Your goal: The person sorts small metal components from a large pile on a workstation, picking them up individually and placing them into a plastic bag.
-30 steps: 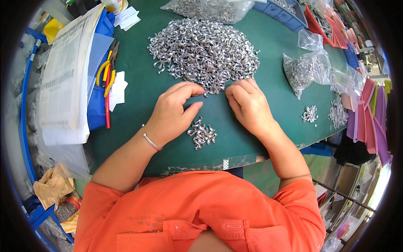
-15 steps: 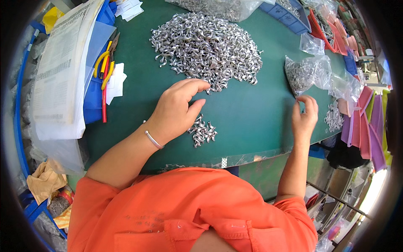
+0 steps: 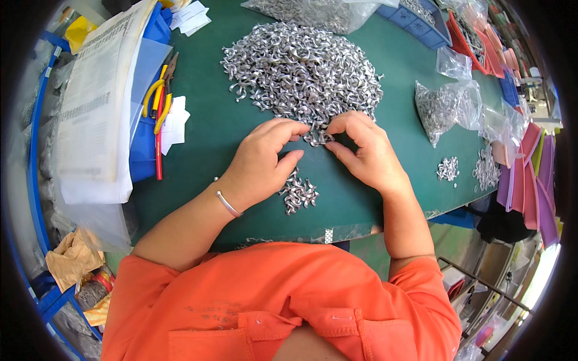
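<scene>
A large heap of small, curved silver metal pieces (image 3: 307,69) lies in front of me. At its near edge my left hand (image 3: 256,153) has thumb and forefinger apart, the forefinger's tip by the loose pieces. Facing it from the right, my right hand (image 3: 370,156) has thumb and forefinger closed around a small silver piece (image 3: 327,138); its exact shape is too small to make out. Beneath my left hand lies a small pile of twisted silver pieces (image 3: 298,194), apart from the heap.
Pliers with yellow handles (image 3: 158,99) and a red pen (image 3: 158,156) lie left, beside papers (image 3: 90,102). Clear bags of metal parts (image 3: 445,108) lie to the right, near small piles of light rings (image 3: 447,169). A blue bin (image 3: 415,27) stands far right on the green table (image 3: 385,198).
My right hand has moved left from the bag and small ring pile to the heap's near edge, beside my left hand. My left hand has stayed nearly in place.
</scene>
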A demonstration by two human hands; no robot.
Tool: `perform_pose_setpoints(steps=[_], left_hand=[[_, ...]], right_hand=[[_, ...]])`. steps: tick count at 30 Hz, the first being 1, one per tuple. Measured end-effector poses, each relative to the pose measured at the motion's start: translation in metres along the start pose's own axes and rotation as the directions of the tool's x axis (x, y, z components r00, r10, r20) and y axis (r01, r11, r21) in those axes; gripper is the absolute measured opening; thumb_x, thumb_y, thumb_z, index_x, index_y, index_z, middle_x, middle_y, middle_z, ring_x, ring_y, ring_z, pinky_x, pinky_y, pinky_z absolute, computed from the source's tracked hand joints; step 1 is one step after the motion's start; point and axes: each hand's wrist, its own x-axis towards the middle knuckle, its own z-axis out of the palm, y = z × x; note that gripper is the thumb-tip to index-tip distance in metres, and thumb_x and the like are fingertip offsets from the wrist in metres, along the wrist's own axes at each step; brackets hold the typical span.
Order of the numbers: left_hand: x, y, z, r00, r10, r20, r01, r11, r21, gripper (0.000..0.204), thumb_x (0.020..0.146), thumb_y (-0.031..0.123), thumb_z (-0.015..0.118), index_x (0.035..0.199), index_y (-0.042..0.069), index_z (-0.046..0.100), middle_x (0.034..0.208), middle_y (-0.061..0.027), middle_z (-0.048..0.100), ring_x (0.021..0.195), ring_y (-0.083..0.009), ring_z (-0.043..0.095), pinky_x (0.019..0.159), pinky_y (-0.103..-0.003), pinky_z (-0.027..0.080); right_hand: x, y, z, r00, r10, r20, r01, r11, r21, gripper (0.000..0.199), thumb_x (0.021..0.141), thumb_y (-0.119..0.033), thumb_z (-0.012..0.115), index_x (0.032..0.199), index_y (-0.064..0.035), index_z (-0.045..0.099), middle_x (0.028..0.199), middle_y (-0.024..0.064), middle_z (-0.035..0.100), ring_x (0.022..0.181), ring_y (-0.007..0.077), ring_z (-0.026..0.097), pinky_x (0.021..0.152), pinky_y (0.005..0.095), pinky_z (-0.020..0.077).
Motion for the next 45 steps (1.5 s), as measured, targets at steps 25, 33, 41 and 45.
perform_pose_setpoints(steps=[25,33,41,45], left_hand=[[0.004,0.003,0.005,0.941,-0.321,0.111,0.315,0.704,-0.636,0.032,0.087,-0.002,0.066,0.117,-0.005,0.057,0.099,-0.0117,0.068,0.088,-0.0147,0.067,0.078,-0.026,0.056],[0.002,0.007,0.005,0.967,-0.251,0.036,0.195,0.646,-0.738,0.021,0.086,-0.003,0.068,0.105,-0.004,0.060,0.095,-0.0089,0.068,0.086,-0.0105,0.066,0.075,-0.023,0.055],[-0.001,0.005,0.010,0.982,-0.114,-0.149,0.003,0.802,-0.597,0.023,0.084,-0.006,0.068,0.104,0.000,0.061,0.093,-0.0054,0.067,0.086,-0.0095,0.065,0.078,-0.024,0.054],[-0.003,0.003,0.007,0.992,-0.044,-0.115,-0.025,0.839,-0.544,0.038,0.084,-0.011,0.065,0.118,-0.001,0.052,0.097,-0.0101,0.066,0.090,-0.0139,0.065,0.080,-0.026,0.054]], right_hand=[[0.001,-0.007,0.031,0.964,0.090,-0.251,0.037,0.888,0.459,0.023,0.072,0.013,0.067,0.079,-0.0037,0.054,0.087,0.0094,0.063,0.081,0.0203,0.064,0.070,0.0305,0.0523],[-0.003,-0.016,0.032,0.937,-0.017,-0.349,0.179,0.881,0.437,0.028,0.071,0.012,0.071,0.085,-0.0049,0.054,0.091,0.0107,0.064,0.083,0.0221,0.063,0.072,0.0310,0.0516],[-0.005,-0.014,0.032,0.977,0.187,-0.100,-0.049,0.657,0.753,0.021,0.083,0.006,0.068,0.098,0.0009,0.055,0.100,0.0109,0.063,0.092,0.0150,0.061,0.080,0.0282,0.0516],[-0.006,-0.009,0.032,0.981,0.099,-0.164,0.054,0.678,0.733,0.022,0.082,0.006,0.069,0.097,-0.0001,0.055,0.100,0.0123,0.064,0.090,0.0160,0.063,0.078,0.0282,0.0516]])
